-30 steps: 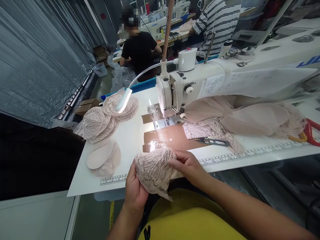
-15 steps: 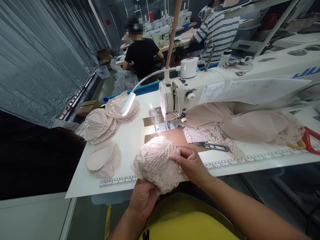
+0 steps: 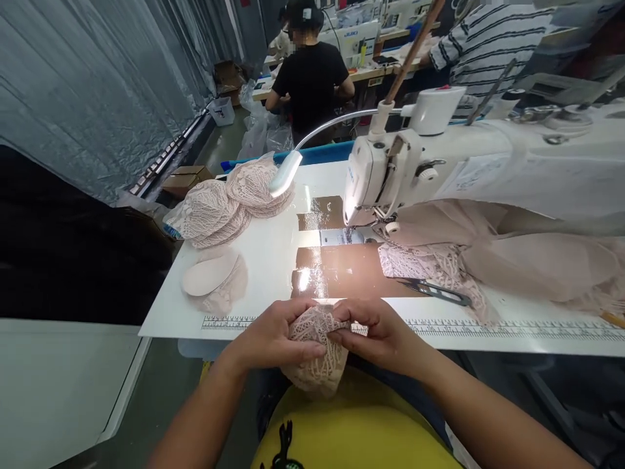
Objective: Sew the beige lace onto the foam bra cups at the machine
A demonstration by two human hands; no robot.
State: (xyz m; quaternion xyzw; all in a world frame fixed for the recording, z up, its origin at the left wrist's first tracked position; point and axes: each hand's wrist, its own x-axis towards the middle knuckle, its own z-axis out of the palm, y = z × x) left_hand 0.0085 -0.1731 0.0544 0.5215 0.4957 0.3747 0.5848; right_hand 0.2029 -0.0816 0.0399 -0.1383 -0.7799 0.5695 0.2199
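Note:
A pale pink lace cup piece (image 3: pixel 316 355) hangs at the near edge of the white table (image 3: pixel 263 260), over my lap. My left hand (image 3: pixel 271 339) is closed over its left and top side. My right hand (image 3: pixel 381 335) pinches its upper right edge with fingers curled. A white sewing machine (image 3: pixel 439 169) stands beyond, its needle area lit by a gooseneck lamp (image 3: pixel 286 172). Small thread snips (image 3: pixel 434 290) lie on the table to the right of my hands.
A stack of lace cups (image 3: pixel 229 202) and a plain foam cup (image 3: pixel 209 273) lie at the table's left. Beige fabric and lace (image 3: pixel 512 254) is heaped under the machine arm. Two people sit at other machines behind. A grey plastic curtain (image 3: pixel 88 85) hangs on the left.
The lace piece has come down from the table top to the near edge. My left hand has shifted from under it to over its top. The view has swung right.

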